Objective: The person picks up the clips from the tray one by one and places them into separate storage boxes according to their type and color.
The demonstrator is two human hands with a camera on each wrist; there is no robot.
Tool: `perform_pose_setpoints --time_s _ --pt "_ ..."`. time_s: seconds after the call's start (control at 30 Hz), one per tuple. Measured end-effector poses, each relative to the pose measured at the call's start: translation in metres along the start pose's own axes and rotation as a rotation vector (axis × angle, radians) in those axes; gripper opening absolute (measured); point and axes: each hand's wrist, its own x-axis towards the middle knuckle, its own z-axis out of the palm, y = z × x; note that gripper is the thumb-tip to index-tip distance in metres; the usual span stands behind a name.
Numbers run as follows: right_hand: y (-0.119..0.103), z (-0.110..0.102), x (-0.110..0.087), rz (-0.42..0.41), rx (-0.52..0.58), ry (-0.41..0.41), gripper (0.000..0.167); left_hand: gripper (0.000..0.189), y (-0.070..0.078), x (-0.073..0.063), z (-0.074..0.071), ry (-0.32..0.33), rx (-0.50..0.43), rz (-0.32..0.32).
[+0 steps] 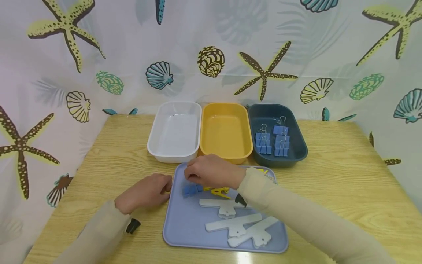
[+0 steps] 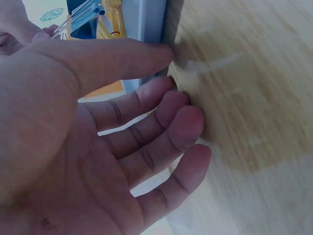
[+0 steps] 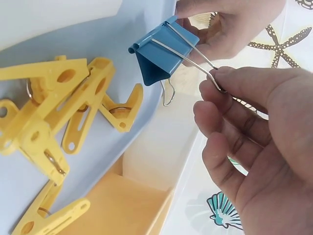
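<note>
Above the far left part of the lavender tray (image 1: pixel 184 227), my right hand (image 1: pixel 211 170) pinches a blue binder clip (image 3: pixel 166 49) by one wire handle. The clip's blue body tilts away from the fingertips in the right wrist view. Blue binder clips (image 1: pixel 192 190) show just below that hand in the head view; whether the held one is among them I cannot tell. My left hand (image 1: pixel 148 190) rests on the table beside the tray's left edge, fingers loosely bent and holding nothing. Yellow clothespins (image 3: pixel 88 93) lie in the tray, partly hidden by the right arm in the head view.
Several white wide clips (image 1: pixel 234 225) lie at the tray's near side. Behind the tray stand a white bin (image 1: pixel 174 135), a yellow bin (image 1: pixel 227 135) and a dark blue bin (image 1: pixel 277 161) holding several blue binder clips. A patterned curtain (image 1: pixel 184 44) hangs behind the wooden table (image 1: pixel 339 176).
</note>
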Motion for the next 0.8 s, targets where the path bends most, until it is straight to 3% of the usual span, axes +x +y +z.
perform_pose_setpoints --time_s 0.23,0.57,0.8 --pt "0.001 -0.003 -0.003 0.006 -0.029 0.017 0.01 0.02 -0.005 0.004 0.002 -0.086 -0.046 -0.014" --pt "0.006 -0.004 -0.005 0.019 -0.037 0.033 0.009 0.012 -0.025 0.009 0.002 -0.183 -0.203 0.047" --pt "0.008 -0.006 -0.01 0.035 -0.01 0.04 0.009 0.012 -0.022 0.01 -0.004 -0.206 -0.211 0.036"
